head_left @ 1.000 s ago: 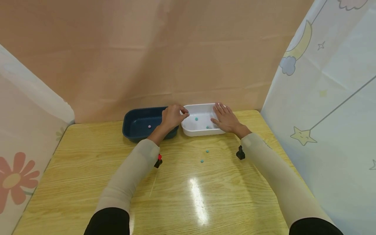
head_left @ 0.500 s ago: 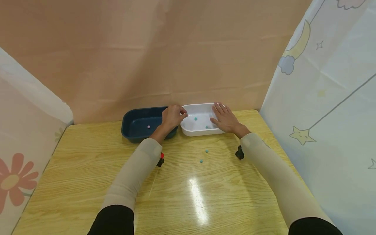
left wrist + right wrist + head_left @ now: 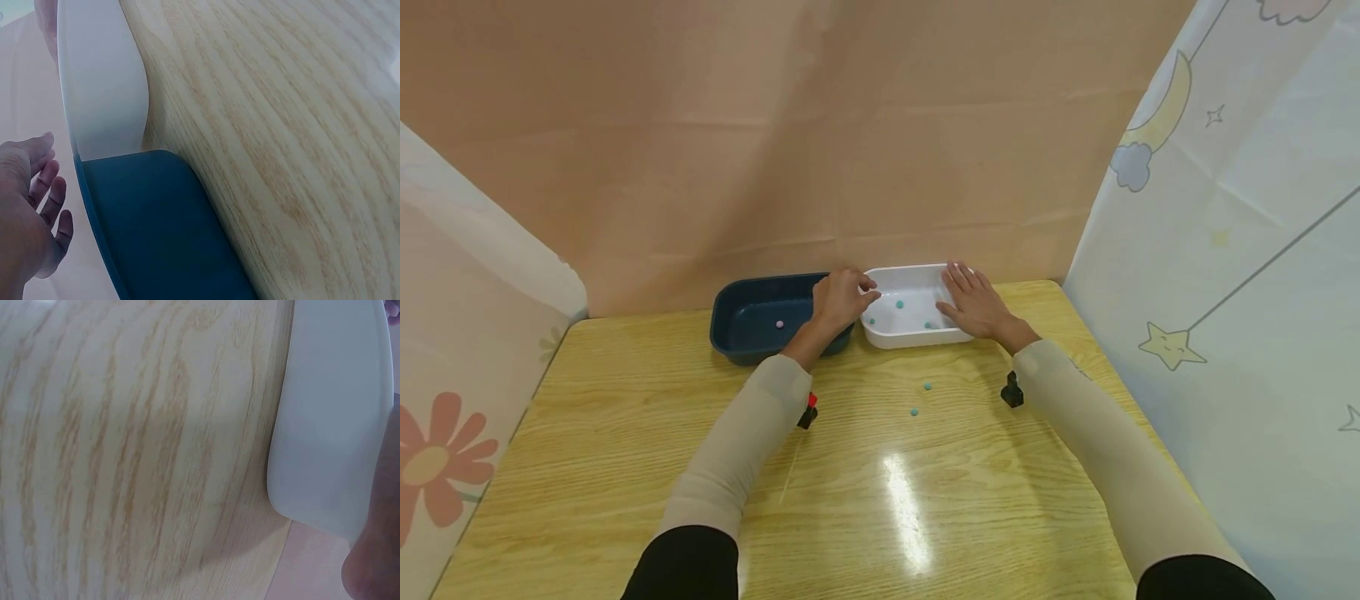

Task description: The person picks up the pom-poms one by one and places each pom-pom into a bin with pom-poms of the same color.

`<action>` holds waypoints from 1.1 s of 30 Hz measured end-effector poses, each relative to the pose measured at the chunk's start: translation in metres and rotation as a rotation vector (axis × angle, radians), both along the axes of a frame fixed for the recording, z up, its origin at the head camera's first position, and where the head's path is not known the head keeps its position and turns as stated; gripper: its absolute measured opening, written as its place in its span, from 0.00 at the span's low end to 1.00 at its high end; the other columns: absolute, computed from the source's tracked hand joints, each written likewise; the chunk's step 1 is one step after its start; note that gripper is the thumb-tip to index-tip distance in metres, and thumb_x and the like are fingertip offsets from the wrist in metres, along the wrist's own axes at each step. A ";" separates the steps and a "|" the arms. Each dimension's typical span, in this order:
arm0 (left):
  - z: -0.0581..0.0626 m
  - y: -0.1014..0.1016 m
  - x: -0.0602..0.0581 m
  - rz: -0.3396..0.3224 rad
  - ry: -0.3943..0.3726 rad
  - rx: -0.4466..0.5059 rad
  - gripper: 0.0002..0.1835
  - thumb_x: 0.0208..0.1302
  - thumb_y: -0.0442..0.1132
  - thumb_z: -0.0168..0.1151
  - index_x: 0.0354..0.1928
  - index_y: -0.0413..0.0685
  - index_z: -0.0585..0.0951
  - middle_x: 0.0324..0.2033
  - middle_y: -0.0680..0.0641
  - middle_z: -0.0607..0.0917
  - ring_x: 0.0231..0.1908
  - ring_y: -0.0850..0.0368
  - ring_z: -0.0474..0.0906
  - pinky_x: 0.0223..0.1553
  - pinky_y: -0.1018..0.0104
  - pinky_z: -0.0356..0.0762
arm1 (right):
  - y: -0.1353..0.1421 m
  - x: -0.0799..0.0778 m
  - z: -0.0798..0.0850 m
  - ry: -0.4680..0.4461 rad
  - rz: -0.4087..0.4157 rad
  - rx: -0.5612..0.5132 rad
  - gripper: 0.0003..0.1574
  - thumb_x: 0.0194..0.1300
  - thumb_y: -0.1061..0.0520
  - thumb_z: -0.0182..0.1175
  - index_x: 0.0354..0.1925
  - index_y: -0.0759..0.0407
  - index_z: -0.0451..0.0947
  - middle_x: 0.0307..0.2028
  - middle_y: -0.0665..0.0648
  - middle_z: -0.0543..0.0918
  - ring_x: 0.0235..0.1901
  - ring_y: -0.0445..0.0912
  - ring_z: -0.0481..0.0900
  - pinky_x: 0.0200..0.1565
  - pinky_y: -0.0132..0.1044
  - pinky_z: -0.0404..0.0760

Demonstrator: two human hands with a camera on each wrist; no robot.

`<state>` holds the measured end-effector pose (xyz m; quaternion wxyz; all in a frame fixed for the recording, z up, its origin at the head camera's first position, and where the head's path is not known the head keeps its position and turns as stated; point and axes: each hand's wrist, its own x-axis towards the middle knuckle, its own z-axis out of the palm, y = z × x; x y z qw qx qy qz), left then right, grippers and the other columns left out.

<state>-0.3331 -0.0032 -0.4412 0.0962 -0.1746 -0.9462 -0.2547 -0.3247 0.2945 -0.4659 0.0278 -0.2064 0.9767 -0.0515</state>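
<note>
Over the seam between a dark blue bin (image 3: 752,321) and a white bin (image 3: 917,340), my left hand (image 3: 838,298) hovers with its thumb and index fingertip slightly apart and nothing between them. In the left wrist view its fingers (image 3: 55,194) are loosely bent. Just below those fingertips, a small teal ball (image 3: 872,321) lies in the white bin. Two more teal balls (image 3: 900,304) are in there too. My right hand (image 3: 976,304) lies with fingers extended across the white bin's right end. One pink ball (image 3: 780,324) sits in the dark blue bin.
Two teal balls (image 3: 914,412) lie on the wooden table (image 3: 850,500) in front of the white bin. A small black device (image 3: 1012,390) shows at the right wrist, another with red (image 3: 808,412) at the left. A brown backdrop (image 3: 880,167) stands close behind the bins.
A teal ball now rests in the left end of the white bin, let go by my left hand, whose thumb and index finger have parted. The right hand has stayed in place.
</note>
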 end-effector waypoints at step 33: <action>0.004 -0.002 0.033 -0.164 0.135 0.035 0.12 0.66 0.51 0.76 0.45 0.53 0.95 0.39 0.54 0.91 0.28 0.58 0.81 0.24 0.64 0.74 | 0.000 0.001 0.003 -0.004 0.012 -0.013 0.48 0.86 0.39 0.37 0.84 0.70 0.39 0.85 0.67 0.36 0.84 0.62 0.33 0.81 0.59 0.34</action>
